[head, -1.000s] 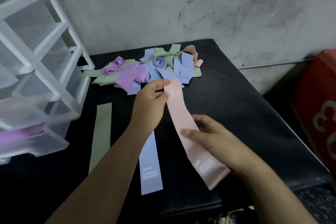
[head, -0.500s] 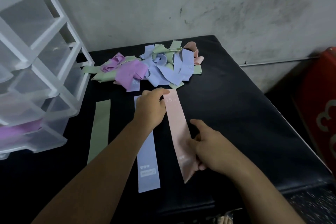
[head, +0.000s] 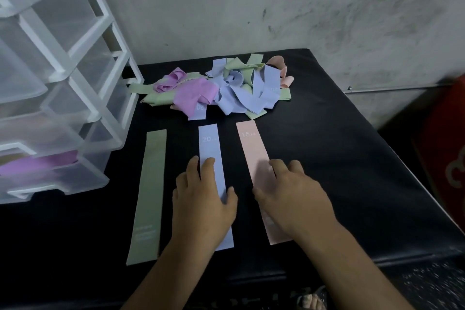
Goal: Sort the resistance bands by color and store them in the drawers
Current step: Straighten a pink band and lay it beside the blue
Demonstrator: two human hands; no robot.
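Head view:
- Black padded table (head: 339,158) had three flat bands laid side by side, apart from each other.
- The sage-green flat resistance band (head: 147,196) was leftmost. Faint print near its lower end was unreadable.
- The light-blue flat resistance band (head: 210,148) was in the middle, printed "20"; the small letters after it were illegible.
- The pale-pink flat resistance band (head: 251,148) was rightmost, printed "15 LB".
- Left hand (head: 201,204) lay palm-down on the blue band, fingers extended, gripping nothing.
- Right hand (head: 292,194) lay palm-down on the pink band, fingers spread, gripping nothing.
- The tangled pile of green, purple, blue and pink bands (head: 216,88) sat behind the three. One blue end showed inverted digits.
- The translucent plastic drawer unit with white frame (head: 127,60) stood at left. Its bottom drawer was pulled out and held a purple band (head: 37,166).
- A red object with white marking (head: 448,158) stood at right, off the table.
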